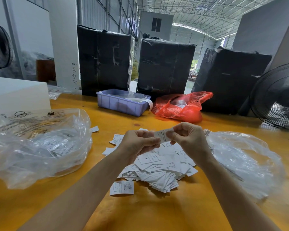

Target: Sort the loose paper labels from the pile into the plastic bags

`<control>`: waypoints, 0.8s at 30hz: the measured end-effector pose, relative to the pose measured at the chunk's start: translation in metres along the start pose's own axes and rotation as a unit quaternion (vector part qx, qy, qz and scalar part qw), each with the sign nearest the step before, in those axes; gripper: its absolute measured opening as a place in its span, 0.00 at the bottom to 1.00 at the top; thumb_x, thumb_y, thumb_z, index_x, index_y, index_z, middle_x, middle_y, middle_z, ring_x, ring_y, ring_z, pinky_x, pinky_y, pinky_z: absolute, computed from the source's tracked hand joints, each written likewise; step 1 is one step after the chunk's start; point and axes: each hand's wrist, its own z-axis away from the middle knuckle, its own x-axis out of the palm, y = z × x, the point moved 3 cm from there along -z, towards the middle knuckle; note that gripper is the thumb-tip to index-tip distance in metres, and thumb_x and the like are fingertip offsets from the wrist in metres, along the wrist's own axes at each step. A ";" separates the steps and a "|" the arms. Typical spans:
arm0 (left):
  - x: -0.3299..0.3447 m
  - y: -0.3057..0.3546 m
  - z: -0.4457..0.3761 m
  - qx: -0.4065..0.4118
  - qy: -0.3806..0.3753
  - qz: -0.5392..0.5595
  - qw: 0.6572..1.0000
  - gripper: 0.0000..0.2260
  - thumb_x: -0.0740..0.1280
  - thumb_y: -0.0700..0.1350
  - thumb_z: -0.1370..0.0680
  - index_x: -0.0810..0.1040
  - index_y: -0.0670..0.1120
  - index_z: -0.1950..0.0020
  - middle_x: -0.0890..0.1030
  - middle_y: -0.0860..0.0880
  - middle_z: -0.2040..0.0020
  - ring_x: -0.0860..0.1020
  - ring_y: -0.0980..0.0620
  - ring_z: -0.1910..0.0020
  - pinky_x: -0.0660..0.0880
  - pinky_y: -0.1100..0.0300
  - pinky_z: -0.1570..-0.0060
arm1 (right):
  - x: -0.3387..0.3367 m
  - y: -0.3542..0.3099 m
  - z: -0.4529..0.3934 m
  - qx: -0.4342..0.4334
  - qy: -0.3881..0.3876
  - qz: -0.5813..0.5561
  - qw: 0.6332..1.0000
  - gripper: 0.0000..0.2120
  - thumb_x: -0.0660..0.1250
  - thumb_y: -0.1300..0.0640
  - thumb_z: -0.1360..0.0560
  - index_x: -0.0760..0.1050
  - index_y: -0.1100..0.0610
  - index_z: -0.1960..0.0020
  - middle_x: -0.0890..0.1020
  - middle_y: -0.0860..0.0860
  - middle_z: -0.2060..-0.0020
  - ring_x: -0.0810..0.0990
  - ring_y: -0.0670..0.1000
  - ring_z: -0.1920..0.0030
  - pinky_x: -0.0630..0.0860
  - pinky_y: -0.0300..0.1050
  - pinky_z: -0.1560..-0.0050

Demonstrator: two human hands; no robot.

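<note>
One label (163,136) is pinched between left hand (138,144) and right hand (188,139) above the pile (158,169) at frame centre, apparently being read; a drop into the left bag (40,147) or right bag (240,160) is called for next.

A: Readable text?
B: "S" on loose label (121,188) at near edge of pile (158,165); another "S" on label on top of pile (149,158). Handwritten digits on white pillar (74,73), roughly "3500", rest unclear.
A: Left plastic bag (39,144)?
B: Printed warning symbols, text too blurred.
</note>
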 end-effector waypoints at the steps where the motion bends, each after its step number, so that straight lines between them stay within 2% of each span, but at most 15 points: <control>1: 0.000 0.000 0.000 0.006 0.001 -0.013 1.000 0.09 0.73 0.32 0.33 0.79 0.36 0.54 0.83 0.43 0.60 0.83 0.50 0.66 0.80 0.64 0.65 | 0.000 0.001 0.000 0.015 -0.020 -0.006 1.000 0.04 0.73 0.67 0.30 0.77 0.65 0.60 0.83 0.55 0.67 0.79 0.46 0.73 0.76 0.36 0.70; 4: 0.001 -0.003 0.000 0.020 0.002 -0.046 0.999 0.12 0.73 0.30 0.33 0.79 0.34 0.51 0.82 0.40 0.54 0.82 0.46 0.59 0.81 0.60 0.60 | 0.002 0.002 0.001 0.055 -0.074 -0.035 0.995 0.06 0.73 0.68 0.31 0.78 0.70 0.57 0.82 0.56 0.69 0.78 0.46 0.74 0.74 0.35 0.70; 7: 0.002 -0.005 0.001 0.028 0.008 -0.057 0.998 0.13 0.73 0.29 0.33 0.78 0.33 0.50 0.81 0.40 0.55 0.82 0.46 0.58 0.81 0.59 0.60 | 0.006 0.002 0.002 0.061 -0.078 -0.045 0.994 0.07 0.72 0.69 0.31 0.77 0.72 0.56 0.81 0.58 0.68 0.78 0.47 0.74 0.75 0.35 0.69; 12: 0.004 -0.003 0.002 0.031 0.006 -0.038 0.999 0.14 0.73 0.29 0.33 0.77 0.32 0.49 0.81 0.38 0.53 0.82 0.46 0.59 0.81 0.60 0.62 | 0.004 0.003 0.001 0.072 -0.060 -0.046 0.995 0.05 0.73 0.66 0.32 0.78 0.66 0.59 0.82 0.59 0.68 0.78 0.49 0.72 0.73 0.42 0.66; 16: 0.006 -0.005 0.002 0.036 0.014 -0.050 0.998 0.16 0.73 0.31 0.33 0.77 0.31 0.46 0.81 0.36 0.50 0.82 0.44 0.57 0.82 0.57 0.58 | 0.008 0.008 0.003 0.126 -0.050 -0.113 0.984 0.06 0.75 0.63 0.34 0.78 0.64 0.62 0.81 0.55 0.72 0.78 0.47 0.73 0.72 0.37 0.71; 22: 0.005 -0.004 0.000 0.018 0.033 -0.024 0.999 0.09 0.71 0.42 0.27 0.79 0.35 0.54 0.83 0.40 0.61 0.83 0.48 0.65 0.81 0.60 0.66 | 0.010 0.010 0.005 0.162 -0.028 -0.135 0.977 0.04 0.73 0.64 0.31 0.79 0.64 0.61 0.81 0.54 0.73 0.77 0.47 0.75 0.71 0.34 0.74; 24: 0.005 -0.004 -0.001 0.014 0.046 -0.019 0.999 0.09 0.69 0.42 0.25 0.79 0.34 0.56 0.82 0.39 0.61 0.83 0.46 0.65 0.81 0.58 0.66 | 0.010 0.009 0.005 0.162 -0.033 -0.135 0.977 0.04 0.71 0.64 0.29 0.79 0.66 0.58 0.81 0.54 0.73 0.78 0.46 0.75 0.72 0.34 0.73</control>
